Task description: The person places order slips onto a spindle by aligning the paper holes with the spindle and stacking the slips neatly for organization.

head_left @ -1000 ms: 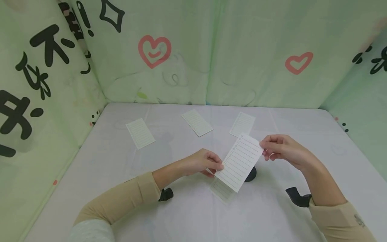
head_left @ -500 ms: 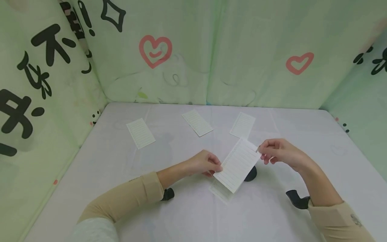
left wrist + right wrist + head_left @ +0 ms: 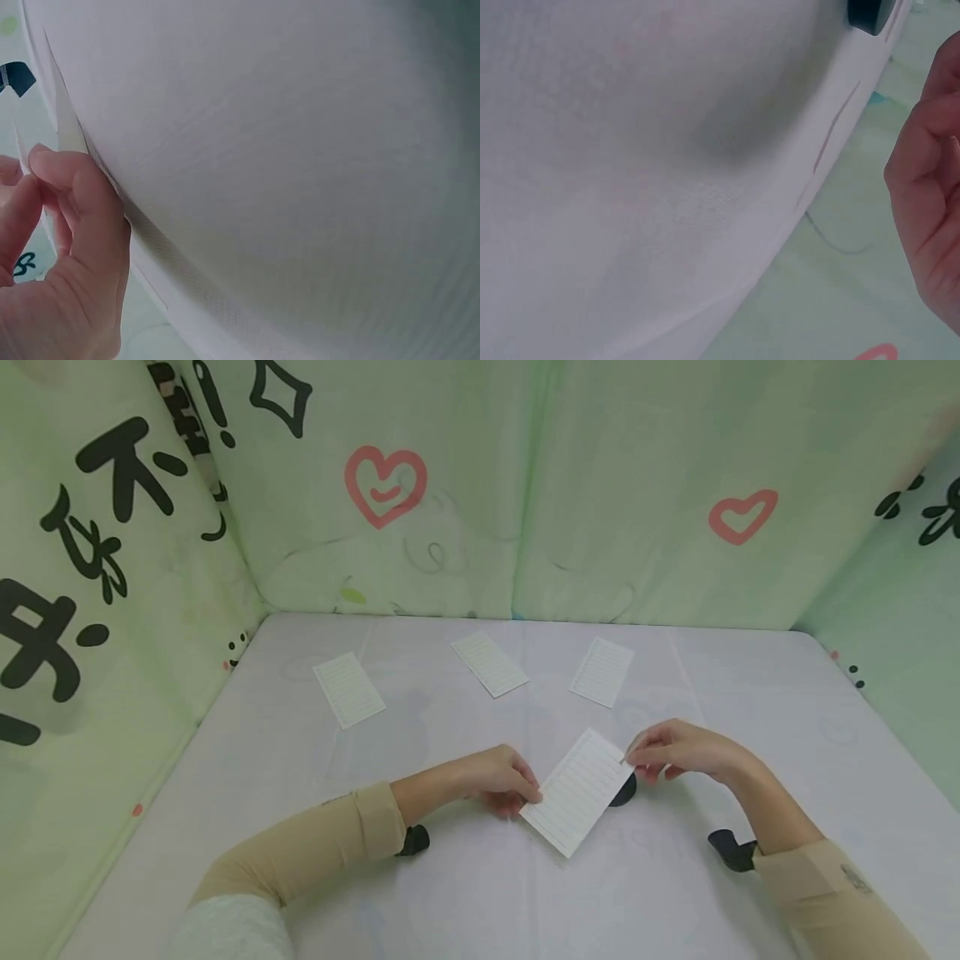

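A white lined card (image 3: 576, 793) lies slantwise between my two hands, low over the table. My left hand (image 3: 498, 779) pinches its lower left edge between thumb and fingers. At its upper right corner, my right hand (image 3: 686, 750) holds it by the fingertips. The left wrist view has the left hand (image 3: 71, 232) with thumb and forefinger meeting at a thin card edge. In the right wrist view only part of the right hand (image 3: 930, 195) shows, fingers curled. A black round object (image 3: 624, 792) is partly covered by the card.
Farther back on the white table (image 3: 450, 893) lie three similar lined cards: a left one (image 3: 349, 691), a middle one (image 3: 490, 665) and a right one (image 3: 602, 672). A green printed curtain (image 3: 600, 485) encloses the table at the back and sides.
Both hands have lowered the card toward the table and toward me. The card now covers the sheet seen beneath it earlier, and the back right card is fully uncovered.
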Demonstrator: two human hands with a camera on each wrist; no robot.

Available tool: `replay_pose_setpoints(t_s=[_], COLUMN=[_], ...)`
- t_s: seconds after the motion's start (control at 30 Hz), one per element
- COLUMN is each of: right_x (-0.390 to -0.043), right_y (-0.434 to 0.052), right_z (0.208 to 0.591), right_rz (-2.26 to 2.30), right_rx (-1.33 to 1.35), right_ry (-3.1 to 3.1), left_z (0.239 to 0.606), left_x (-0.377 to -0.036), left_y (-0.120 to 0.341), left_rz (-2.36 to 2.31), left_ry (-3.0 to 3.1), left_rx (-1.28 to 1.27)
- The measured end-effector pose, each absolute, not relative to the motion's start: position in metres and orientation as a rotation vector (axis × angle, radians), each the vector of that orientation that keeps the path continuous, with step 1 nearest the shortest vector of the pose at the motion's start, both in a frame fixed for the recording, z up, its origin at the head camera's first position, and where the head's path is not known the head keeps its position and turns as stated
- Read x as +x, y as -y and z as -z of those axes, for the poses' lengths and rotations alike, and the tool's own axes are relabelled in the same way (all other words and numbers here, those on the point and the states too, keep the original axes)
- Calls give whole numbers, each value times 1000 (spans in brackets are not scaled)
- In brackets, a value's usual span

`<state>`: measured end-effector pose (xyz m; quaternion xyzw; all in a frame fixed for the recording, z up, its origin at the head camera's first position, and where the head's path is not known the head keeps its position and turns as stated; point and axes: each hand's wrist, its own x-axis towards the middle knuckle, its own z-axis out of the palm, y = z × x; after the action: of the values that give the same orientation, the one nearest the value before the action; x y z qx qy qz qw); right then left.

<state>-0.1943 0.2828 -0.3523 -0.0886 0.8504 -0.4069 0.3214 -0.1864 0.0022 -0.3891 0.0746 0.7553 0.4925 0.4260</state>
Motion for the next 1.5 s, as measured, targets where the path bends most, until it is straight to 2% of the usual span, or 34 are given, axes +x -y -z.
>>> replay_pose_setpoints(t_s=[0.47, 1.5], right_x=[-209, -210], right_y=[-277, -269], right_z=[373, 377], right_rz=[935, 846], right_rx=[-187, -98], right_ry=[-2216, -2280], left_z=[397, 402], left_x=[-189, -193], left_y=[-2, -6], left_rz=[-1205, -1027], left_ry=[-1836, -2021], left_rx=[94, 135])
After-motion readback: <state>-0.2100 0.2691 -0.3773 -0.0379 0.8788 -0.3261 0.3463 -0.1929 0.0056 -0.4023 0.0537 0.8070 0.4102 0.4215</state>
